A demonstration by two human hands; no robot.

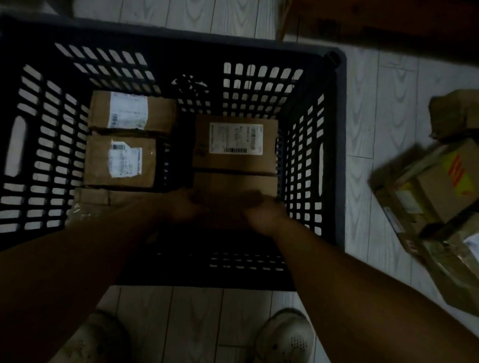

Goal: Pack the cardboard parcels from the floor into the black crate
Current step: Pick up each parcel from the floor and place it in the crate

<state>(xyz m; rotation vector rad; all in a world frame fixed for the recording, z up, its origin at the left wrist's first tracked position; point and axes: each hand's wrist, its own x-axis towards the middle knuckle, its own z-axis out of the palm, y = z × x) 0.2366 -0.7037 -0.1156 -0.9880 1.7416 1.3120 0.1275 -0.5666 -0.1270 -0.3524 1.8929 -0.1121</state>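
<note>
Dim light, pale wood-grain plank floor (191, 327), dark wooden furniture (406, 17) beyond.

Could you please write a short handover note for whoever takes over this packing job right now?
Hands: the left hand and right hand both grip the near edge of a plain parcel, low in the black crate at its near right.
Done: three labelled ones lie flat inside: the far-left parcel, the mid-left parcel and the far-right parcel. A near-left parcel shows partly beside the left forearm.
Left: release the held one, then pack the floor pile right of the crate.
</note>
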